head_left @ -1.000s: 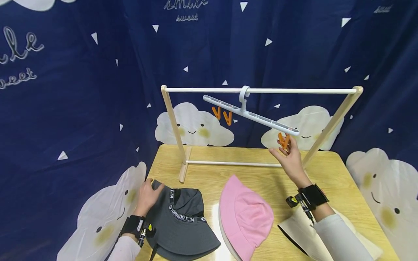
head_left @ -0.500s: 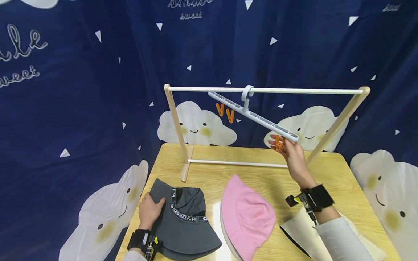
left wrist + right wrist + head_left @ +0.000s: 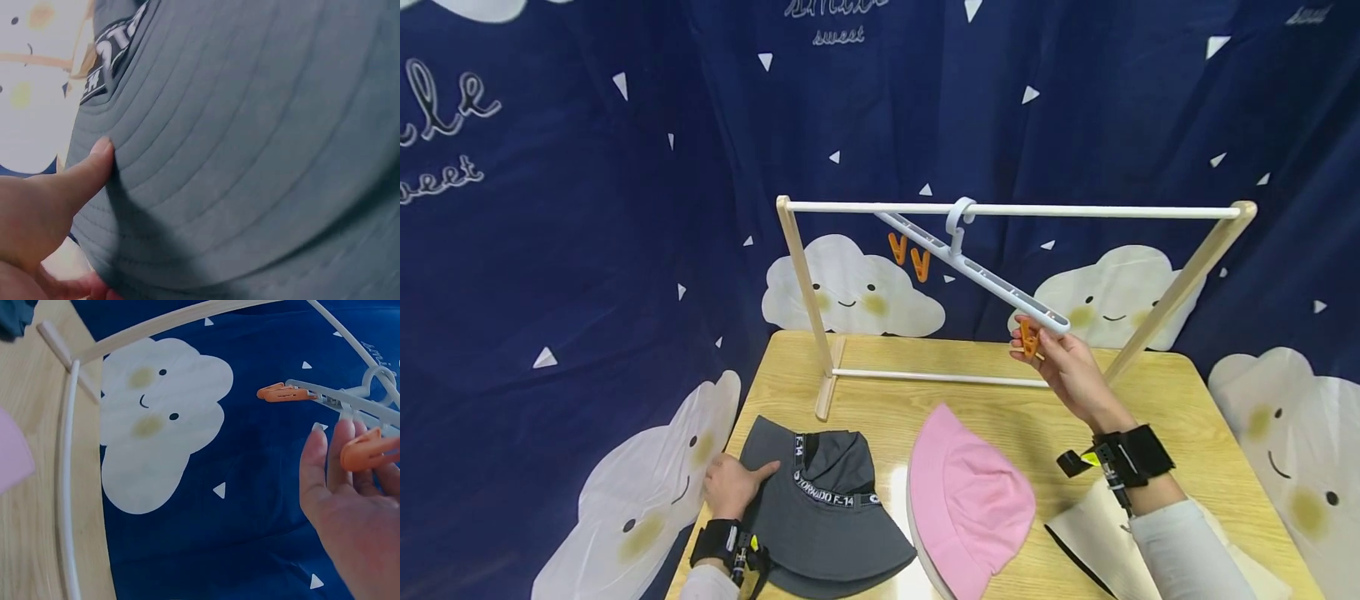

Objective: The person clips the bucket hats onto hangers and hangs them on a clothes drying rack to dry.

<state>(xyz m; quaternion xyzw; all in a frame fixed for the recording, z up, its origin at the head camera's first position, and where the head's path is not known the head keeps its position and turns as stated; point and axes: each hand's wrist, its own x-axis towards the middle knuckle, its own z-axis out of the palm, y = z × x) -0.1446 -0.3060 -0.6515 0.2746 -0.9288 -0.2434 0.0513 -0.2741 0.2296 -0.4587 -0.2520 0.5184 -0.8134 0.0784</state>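
Observation:
A dark grey bucket hat [image 3: 827,533] with a lettered band lies at the table's left. My left hand [image 3: 730,485] holds its brim at the left edge; in the left wrist view the thumb [image 3: 87,175] lies on top of the stitched brim and the other fingers are partly hidden at the edge. A pale blue-grey clip hanger [image 3: 977,275] hangs slantwise by its hook. My right hand [image 3: 1071,375] grips its near right end, fingers around an orange clip [image 3: 1028,337]. Two more orange clips [image 3: 920,265] hang on the far half.
The hanger hooks over the white bar [image 3: 1097,210] of a wooden rack standing on the table [image 3: 880,400]. A pink bucket hat [image 3: 970,500] lies mid-table, and a cream hat [image 3: 1120,533] sits under the right forearm. A navy curtain with clouds [image 3: 850,287] hangs behind.
The right hand has taken hold of the hanger's right end and swung it nearer and slightly left. The left hand has moved lower along the grey hat's left brim.

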